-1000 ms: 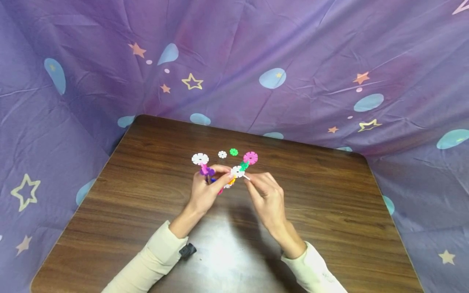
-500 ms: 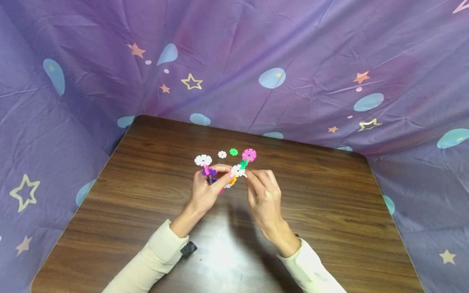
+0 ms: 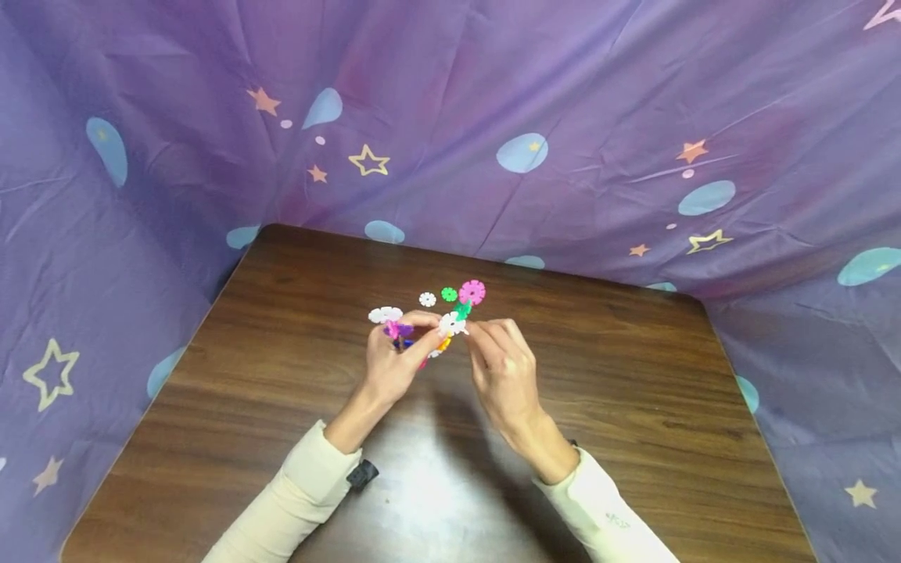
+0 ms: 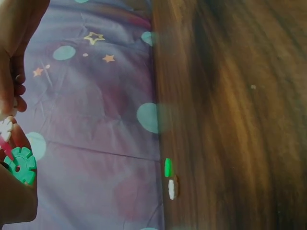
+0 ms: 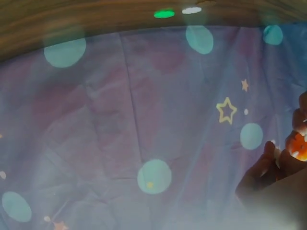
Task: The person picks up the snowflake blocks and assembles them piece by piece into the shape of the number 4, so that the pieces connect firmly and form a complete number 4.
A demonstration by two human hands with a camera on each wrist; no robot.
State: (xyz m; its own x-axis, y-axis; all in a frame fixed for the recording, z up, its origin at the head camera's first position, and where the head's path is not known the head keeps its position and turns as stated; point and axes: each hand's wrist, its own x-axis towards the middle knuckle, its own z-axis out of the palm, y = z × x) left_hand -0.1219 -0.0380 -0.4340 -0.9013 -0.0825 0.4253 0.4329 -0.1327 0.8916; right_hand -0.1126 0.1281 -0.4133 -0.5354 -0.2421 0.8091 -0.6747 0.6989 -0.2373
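My left hand (image 3: pixel 387 363) grips a chain of interlocking notched plastic discs above the table. A white disc (image 3: pixel 453 324) sits by its thumb tip, with a green disc (image 3: pixel 462 310) and a pink disc (image 3: pixel 472 292) joined beyond it. Left of that hand, another white disc (image 3: pixel 385 314) and a purple disc (image 3: pixel 401 330) stick out. Between fingertips, my right hand (image 3: pixel 507 375) pinches a small white disc (image 5: pixel 277 154), mostly hidden, against the chain's white disc. An orange disc (image 5: pixel 298 146) of the chain shows in the right wrist view.
Two loose discs, one white (image 3: pixel 427 299) and one green (image 3: pixel 449 294), lie on the wooden table (image 3: pixel 317 266) beyond the hands. A purple patterned cloth (image 3: pixel 436 117) hangs behind the table and along its sides.
The right hand has shifted slightly left and up, bringing its white disc against the chain. The chain has tilted: its pink disc moved left and up, and its left white disc looks flatter.
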